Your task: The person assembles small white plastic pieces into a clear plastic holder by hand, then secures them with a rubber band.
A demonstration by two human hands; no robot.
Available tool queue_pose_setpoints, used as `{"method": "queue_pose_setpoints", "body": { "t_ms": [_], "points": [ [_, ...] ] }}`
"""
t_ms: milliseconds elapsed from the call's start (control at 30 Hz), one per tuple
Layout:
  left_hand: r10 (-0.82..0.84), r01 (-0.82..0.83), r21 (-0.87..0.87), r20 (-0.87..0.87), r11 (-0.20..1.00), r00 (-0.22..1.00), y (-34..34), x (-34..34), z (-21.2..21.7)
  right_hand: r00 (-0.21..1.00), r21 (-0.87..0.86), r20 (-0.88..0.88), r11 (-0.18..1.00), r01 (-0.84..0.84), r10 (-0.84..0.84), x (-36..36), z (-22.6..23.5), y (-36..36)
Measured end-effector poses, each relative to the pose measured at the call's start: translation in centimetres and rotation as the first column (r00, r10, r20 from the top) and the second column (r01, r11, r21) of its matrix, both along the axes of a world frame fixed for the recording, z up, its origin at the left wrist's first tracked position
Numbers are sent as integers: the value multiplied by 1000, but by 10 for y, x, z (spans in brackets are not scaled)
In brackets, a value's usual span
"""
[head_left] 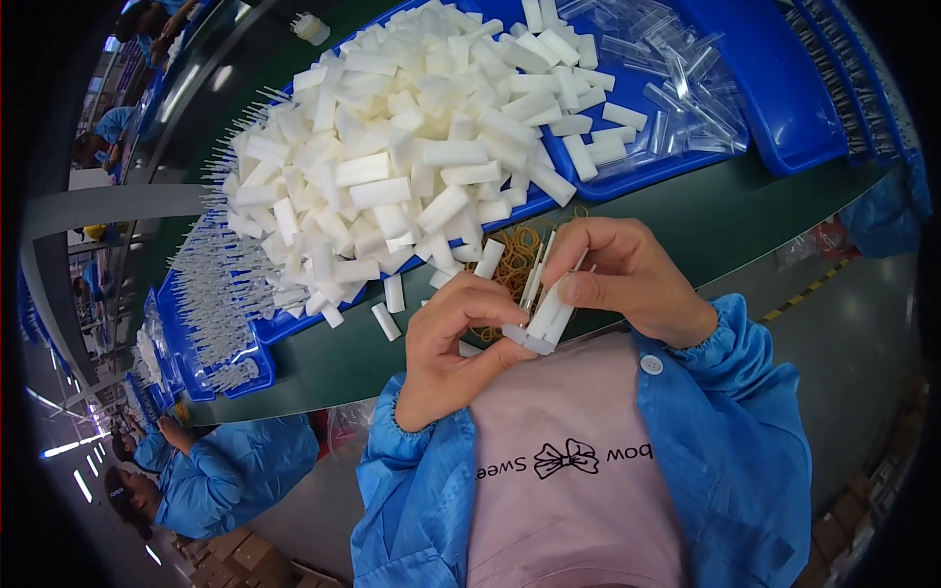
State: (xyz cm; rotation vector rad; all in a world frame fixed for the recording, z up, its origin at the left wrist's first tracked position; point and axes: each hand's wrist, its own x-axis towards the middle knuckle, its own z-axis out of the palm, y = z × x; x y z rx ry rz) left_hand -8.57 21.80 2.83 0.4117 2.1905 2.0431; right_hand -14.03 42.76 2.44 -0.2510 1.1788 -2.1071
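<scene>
In front of my chest, both hands are closed on a small white assembly [537, 335] with a translucent base and several thin upright rods. My left hand [459, 343] grips its base between thumb and fingers. My right hand [622, 279] pinches its upper part, where a white block [552, 316] stands among the rods. The fingers hide part of the assembly. Just beyond the hands lies a tangle of tan rubber bands [515, 257]. Loose white foam blocks [385, 321] lie on the green table near my left hand.
A big heap of white foam blocks [392, 147] fills a blue tray [534, 208]. Clear plastic tubes [686, 83] lie in the tray at right. Rows of thin white-tipped rods [211, 304] stand at left. Co-workers in blue [230, 475] sit along the green table [627, 208].
</scene>
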Motion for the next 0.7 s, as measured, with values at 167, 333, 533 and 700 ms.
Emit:
{"method": "queue_pose_setpoints", "body": {
  "t_ms": [167, 333, 533, 700],
  "points": [
    [7, -7, 130, -2, 991, 1000, -1, 2, -7, 825, 191, -563, 978, 80, 43, -18, -3, 14],
    [91, -97, 171, 44, 980, 995, 0, 4, -5, 381, 406, -911, 524, 749, 159, -94, -12, 51],
    [123, -125, 153, 25, 980, 992, 5, 6, -2, 231, 436, -804, 279, 856, 548, -125, -51, 65],
    [203, -192, 87, -139, 978, 969, 1, 5, -2, 475, 524, -850, 442, 728, 226, -102, -25, 55]
  ]
}}
